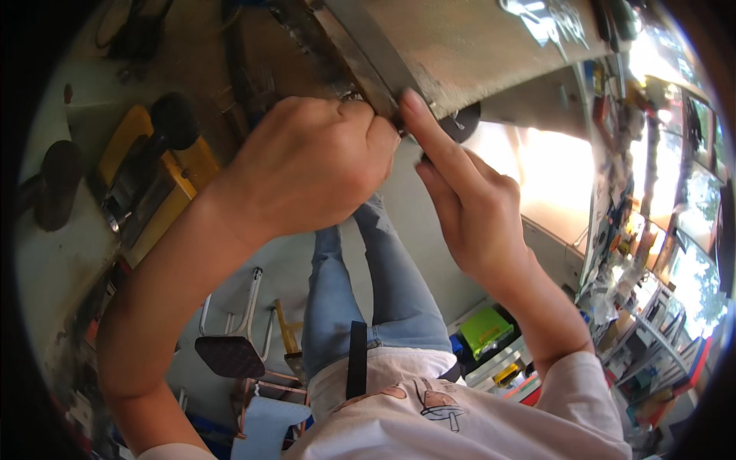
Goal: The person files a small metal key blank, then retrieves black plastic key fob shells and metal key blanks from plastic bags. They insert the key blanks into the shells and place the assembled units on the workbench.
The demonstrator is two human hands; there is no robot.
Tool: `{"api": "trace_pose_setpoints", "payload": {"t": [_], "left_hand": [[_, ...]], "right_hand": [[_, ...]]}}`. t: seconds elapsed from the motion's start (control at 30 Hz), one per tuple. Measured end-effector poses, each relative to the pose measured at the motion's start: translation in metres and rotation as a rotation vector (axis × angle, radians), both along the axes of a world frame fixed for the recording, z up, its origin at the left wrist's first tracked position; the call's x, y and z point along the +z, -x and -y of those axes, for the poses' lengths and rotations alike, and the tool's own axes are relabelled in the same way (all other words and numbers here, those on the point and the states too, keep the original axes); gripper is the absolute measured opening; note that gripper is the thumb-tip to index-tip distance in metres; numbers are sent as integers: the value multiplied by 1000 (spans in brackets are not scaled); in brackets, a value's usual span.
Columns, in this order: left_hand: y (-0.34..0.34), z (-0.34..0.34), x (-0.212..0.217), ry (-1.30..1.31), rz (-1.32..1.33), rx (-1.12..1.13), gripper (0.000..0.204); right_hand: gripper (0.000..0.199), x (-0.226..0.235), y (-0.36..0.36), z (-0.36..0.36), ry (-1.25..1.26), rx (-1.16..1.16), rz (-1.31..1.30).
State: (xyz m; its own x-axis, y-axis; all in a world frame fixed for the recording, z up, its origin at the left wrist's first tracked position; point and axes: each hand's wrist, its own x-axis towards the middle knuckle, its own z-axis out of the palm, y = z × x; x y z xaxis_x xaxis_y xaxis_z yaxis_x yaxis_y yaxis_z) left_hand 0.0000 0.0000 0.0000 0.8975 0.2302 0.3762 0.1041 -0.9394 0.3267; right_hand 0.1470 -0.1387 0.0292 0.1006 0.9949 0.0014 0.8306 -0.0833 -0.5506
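Note:
At the near edge of a brown worktop (483, 61), a long grey metal bar (373, 47) runs away from me. My left hand (318, 161) is closed in a fist beside the bar's near end. Whatever its curled fingers hold is hidden from view. To the right, my right hand (475, 203) has its index finger stretched out, with the tip touching the bar's near end. Its thumb points up below that finger, apart from it, and the other fingers are mostly hidden.
A yellow machine part (172, 180) with a black knob (175, 121) stands at left. Below are a dark-seated stool (230, 356) and a light blue chair (268, 425). Cluttered shelves (652, 330) line the right side. Metal pieces (548, 23) lie on the worktop's far right.

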Motion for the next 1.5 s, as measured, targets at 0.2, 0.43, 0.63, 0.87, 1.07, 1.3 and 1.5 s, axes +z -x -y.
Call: {"api": "trace_pose_setpoints", "payload": {"t": [0.2,0.43,0.63,0.87,1.07,1.3,1.5], "left_hand": [[-9,7,-6,18,59,-10,14],[-1,2,-1,5,4,6,15],[-2,5,1,-3,-3,16,15],[-4,-1,0,-51,55,1,13],[1,2,-5,-39,18,27,10],[-1,0,-6,-62,-10,-8,11],[-3,1,-7,-89,53,-3,13]], "right_hand": [[59,12,-17,15,82,-33,68],[58,10,-7,26,40,-91,-72],[59,8,-3,14,80,-89,-61],[59,10,8,0,64,-67,19],[62,15,6,28,118,-47,23],[60,9,6,30,92,-77,35],[60,4,6,9,32,-92,21]]}}
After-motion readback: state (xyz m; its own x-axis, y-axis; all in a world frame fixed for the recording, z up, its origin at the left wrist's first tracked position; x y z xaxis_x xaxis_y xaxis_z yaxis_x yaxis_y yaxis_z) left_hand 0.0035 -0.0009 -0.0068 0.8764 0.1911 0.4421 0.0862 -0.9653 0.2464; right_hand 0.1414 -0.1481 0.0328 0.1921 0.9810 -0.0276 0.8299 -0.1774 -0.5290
